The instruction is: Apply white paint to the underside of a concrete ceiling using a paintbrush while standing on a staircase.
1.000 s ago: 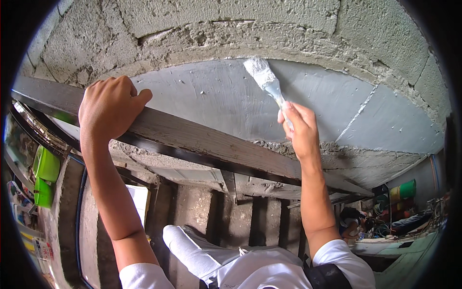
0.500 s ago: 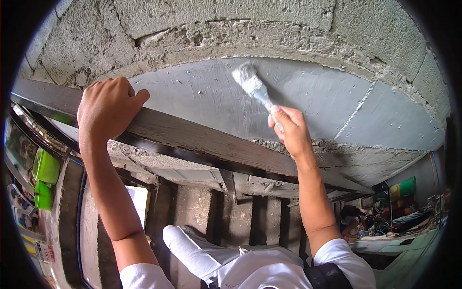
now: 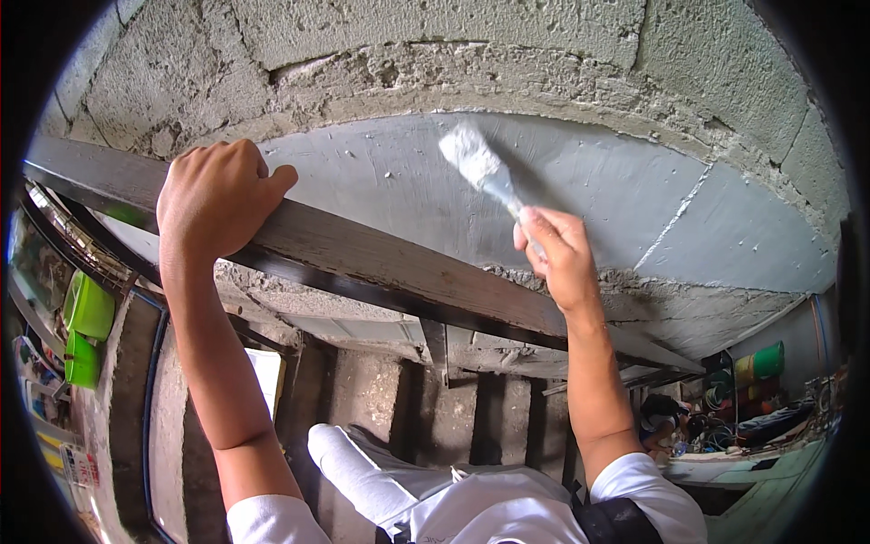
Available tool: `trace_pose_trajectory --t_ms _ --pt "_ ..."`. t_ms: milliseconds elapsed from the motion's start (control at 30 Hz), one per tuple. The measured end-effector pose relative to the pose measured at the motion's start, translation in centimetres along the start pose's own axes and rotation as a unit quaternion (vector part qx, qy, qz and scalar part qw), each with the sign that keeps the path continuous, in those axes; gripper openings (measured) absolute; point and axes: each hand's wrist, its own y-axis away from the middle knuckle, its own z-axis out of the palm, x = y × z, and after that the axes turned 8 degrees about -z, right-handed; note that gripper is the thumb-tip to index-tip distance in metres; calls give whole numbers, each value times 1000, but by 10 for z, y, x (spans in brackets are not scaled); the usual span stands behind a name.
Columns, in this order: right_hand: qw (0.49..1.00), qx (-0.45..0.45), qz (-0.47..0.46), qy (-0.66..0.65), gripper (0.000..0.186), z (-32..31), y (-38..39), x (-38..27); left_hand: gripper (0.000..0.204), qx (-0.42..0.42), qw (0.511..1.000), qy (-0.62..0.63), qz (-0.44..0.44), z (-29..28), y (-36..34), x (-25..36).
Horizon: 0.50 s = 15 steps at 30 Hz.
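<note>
My left hand (image 3: 217, 201) is closed over the top of a brown wooden handrail (image 3: 399, 263), thumb along its upper face. In my right hand (image 3: 564, 254) is a putty knife (image 3: 497, 184), gripped by its pale handle. White paste (image 3: 471, 156) sits in a thick lump on the blade. The blade is at the grey-painted panel (image 3: 372, 177) beyond the rail, near its upper edge; whether it touches the surface I cannot tell. To the right, a white paste line (image 3: 675, 215) runs along a seam of the panel.
Rough concrete blocks (image 3: 471, 54) border the panel above. Concrete steps (image 3: 362, 385) descend below me, beside the rail's metal post (image 3: 435, 352). Green plastic bins (image 3: 88, 306) stand at far left. At lower right, a person (image 3: 660, 422) is near clutter and a green drum (image 3: 767, 361).
The view has shifted slightly. My right hand and the putty knife show a little farther right and lower. The left hand keeps its grip on the handrail.
</note>
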Motion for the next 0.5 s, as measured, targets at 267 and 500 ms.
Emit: trace_pose_trajectory --t_ms 267,500 --pt "996 -25 27 80 38 -4 -5 25 29 -38 999 -8 -18 -3 0 2" --pt "995 -9 -63 78 36 22 -29 6 30 7 1000 17 6 1 -2 -2"
